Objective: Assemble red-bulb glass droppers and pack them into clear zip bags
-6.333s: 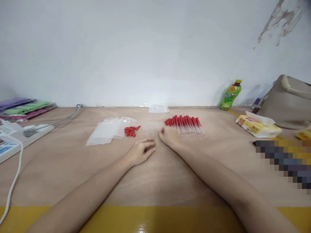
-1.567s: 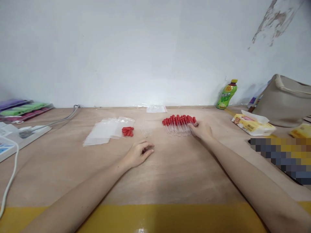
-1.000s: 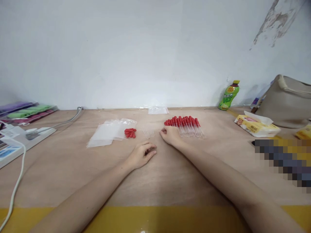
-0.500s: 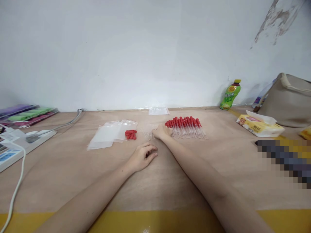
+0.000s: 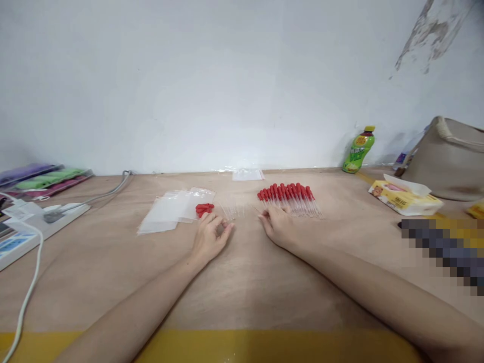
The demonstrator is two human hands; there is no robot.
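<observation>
My left hand [image 5: 212, 234] rests against the near side of a small pile of red rubber bulbs [image 5: 204, 207]. Its thumb stands apart from the curled fingers, and no object shows between them. Pinched in my right hand [image 5: 278, 224] is a thin clear dropper tube [image 5: 256, 208], its end pointing up and left. Several loose clear tubes [image 5: 235, 206] lie between the hands. Just behind my right hand is a row of droppers [image 5: 291, 194], clear stems topped with red bulbs; the hand hides some of their stems.
Clear zip bags [image 5: 162, 214] lie fanned at the left, and another bag [image 5: 247, 175] lies by the wall. A power strip [image 5: 60, 219] with cables is far left. On the right are a green drink bottle [image 5: 358, 151], a tissue pack [image 5: 404, 197] and a beige bag [image 5: 449, 156].
My right hand has moved right and nearer from the loose tubes, with a clear tube in it. My left hand has moved left and forward to the red bulbs.
</observation>
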